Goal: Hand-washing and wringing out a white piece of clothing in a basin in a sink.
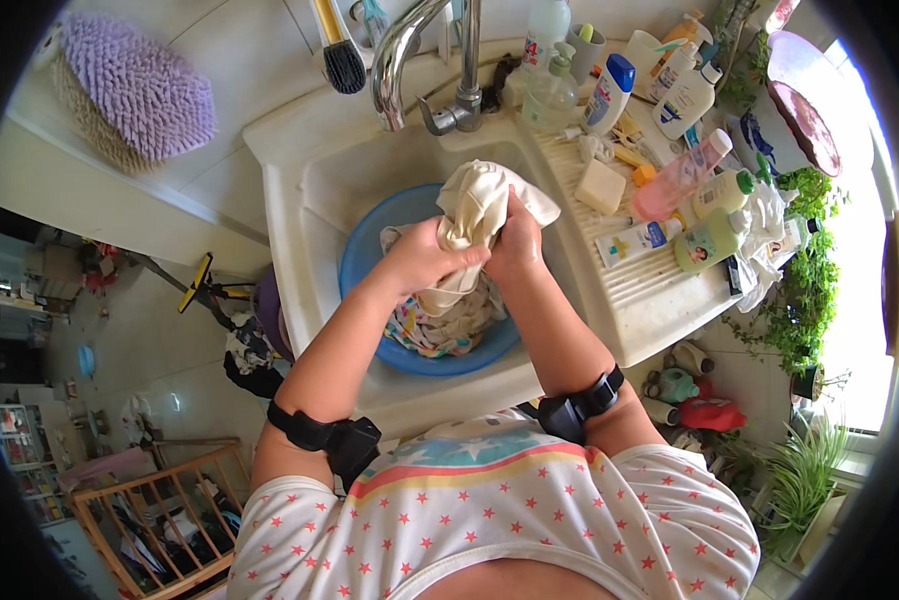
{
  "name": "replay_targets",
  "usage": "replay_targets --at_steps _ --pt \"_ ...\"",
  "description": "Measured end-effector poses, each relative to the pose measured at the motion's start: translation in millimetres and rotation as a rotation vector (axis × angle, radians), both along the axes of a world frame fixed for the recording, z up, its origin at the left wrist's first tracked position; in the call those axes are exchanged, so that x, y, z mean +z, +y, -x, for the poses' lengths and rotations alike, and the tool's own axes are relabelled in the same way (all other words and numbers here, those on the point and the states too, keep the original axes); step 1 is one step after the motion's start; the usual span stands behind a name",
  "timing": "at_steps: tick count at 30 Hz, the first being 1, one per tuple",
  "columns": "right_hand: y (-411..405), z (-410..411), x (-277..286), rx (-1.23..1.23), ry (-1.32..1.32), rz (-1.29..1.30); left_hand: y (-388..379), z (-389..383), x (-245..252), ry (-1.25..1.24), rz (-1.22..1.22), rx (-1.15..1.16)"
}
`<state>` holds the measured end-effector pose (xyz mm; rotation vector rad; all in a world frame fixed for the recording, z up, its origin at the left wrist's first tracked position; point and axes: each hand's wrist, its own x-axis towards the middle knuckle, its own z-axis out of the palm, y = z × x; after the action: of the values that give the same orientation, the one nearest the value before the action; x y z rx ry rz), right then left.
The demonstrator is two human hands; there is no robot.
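Note:
My left hand (pixel 430 259) and my right hand (pixel 517 238) both grip a bunched cream-coloured cloth (pixel 473 199). The cloth is raised over a blue plastic basin (pixel 355 289), and its lower end hangs down towards the laundry inside. Other wet fabric, including a white cloth with a coloured print (pixel 427 334), lies heaped in the basin. The basin sits in a cream sink (pixel 318 180). A chrome faucet (pixel 389 82) arches above the basin's far side; no water is seen running from it. Parts of my fingers are hidden in the folds.
On the ribbed drainboard (pixel 629 300) at right lie a bar of soap (pixel 601 186), a tube (pixel 637 240), a pink bottle (pixel 682 176) and several other bottles. A brush (pixel 343 64) hangs beside the faucet. A purple chenille mitt (pixel 138 82) hangs at upper left.

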<state>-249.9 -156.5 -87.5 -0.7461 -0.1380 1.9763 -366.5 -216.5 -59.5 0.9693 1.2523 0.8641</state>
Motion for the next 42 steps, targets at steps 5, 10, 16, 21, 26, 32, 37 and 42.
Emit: replay_targets --at_steps 5,10,16,21,26,32,37,42 --pt "7 -2 -22 0.047 0.117 -0.075 4 13 -7 0.223 -0.116 -0.086" --pt "4 -18 -20 0.243 0.185 -0.004 15 25 -13 -0.096 -0.155 0.313" --pt "-5 -27 -25 0.399 0.112 0.194 24 8 5 -0.405 -0.300 0.457" --pt "-15 -34 -27 0.735 0.257 0.270 26 8 -10 -0.593 -0.331 0.405" --pt "-4 -10 -2 0.491 0.561 -0.061 8 -16 -16 -0.803 -0.231 0.292" --pt "-5 -7 8 0.370 0.326 0.070 -2 3 -15 -0.698 -0.235 0.404" --pt "-5 -9 15 0.354 0.408 0.039 -9 9 0 -0.429 -0.261 0.579" --pt "-2 -11 15 0.322 0.381 0.034 -10 15 5 -0.165 -0.243 0.477"
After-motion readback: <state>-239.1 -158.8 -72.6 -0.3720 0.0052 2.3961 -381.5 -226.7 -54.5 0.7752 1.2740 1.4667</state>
